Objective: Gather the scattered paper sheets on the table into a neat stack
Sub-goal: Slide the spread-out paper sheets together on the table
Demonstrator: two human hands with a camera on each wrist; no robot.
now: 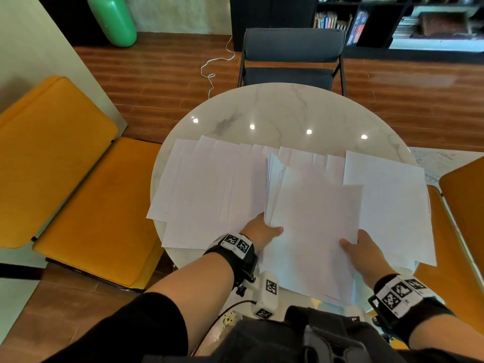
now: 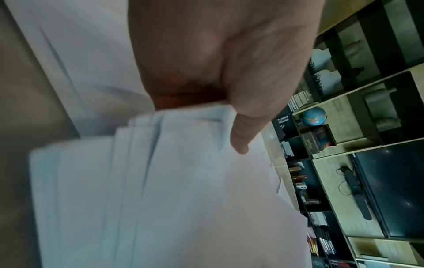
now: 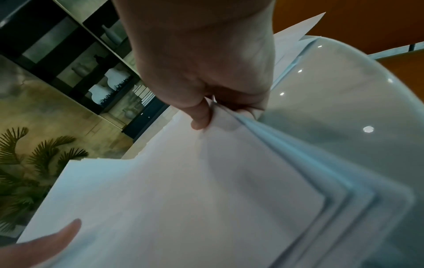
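A loose bundle of white paper sheets (image 1: 311, 226) is held over the near middle of the round marble table (image 1: 282, 111). My left hand (image 1: 264, 230) grips the bundle's left edge, thumb on top (image 2: 241, 143). My right hand (image 1: 358, 247) pinches its right edge, thumb over the top sheet (image 3: 200, 117). The bundle's edges are uneven and fanned (image 3: 344, 190). More white sheets lie spread in an overlapping row on the left (image 1: 209, 189), and further sheets lie at the right (image 1: 390, 200), reaching past the table's edge.
Orange chairs stand at the left (image 1: 65, 179) and right (image 1: 461, 231) of the table, a dark grey chair (image 1: 290, 58) at the far side. A green vase (image 1: 115, 19) and a white cable (image 1: 214, 66) are on the wooden floor. Bookshelves (image 1: 392, 19) line the back wall.
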